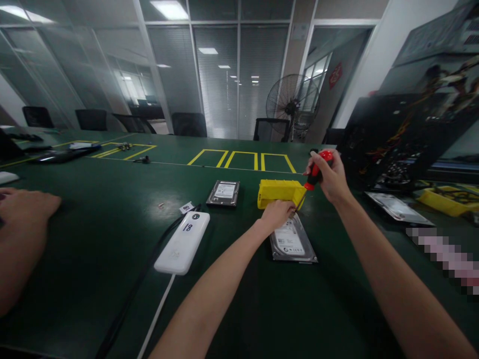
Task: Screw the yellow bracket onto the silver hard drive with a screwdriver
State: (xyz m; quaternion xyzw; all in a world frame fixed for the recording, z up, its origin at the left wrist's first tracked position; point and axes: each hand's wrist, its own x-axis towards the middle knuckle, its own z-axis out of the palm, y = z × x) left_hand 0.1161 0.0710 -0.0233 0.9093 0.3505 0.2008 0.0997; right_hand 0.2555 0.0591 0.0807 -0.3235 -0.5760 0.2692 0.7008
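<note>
My right hand (332, 175) is closed around the red and black handle of a screwdriver (313, 174). The screwdriver slants down to the left, its shaft ending at the far end of a silver hard drive (289, 243) with a white label. At that same end is my left hand (277, 215), fingers curled together beside the screwdriver's tip. What those fingers pinch, if anything, is hidden. Just behind the left hand stands a yellow plastic box (279, 188), partly covered by it. A second hard drive (223, 193) lies flat to the left of the box.
A white power bank (183, 244) marked 18 lies left with its cable. At right are an open black computer case (385, 134), a silver metal part (397, 208) and a yellow tray (445, 200). Another person's hand (32, 205) rests at the left. Yellow tape marks the green table (239, 309).
</note>
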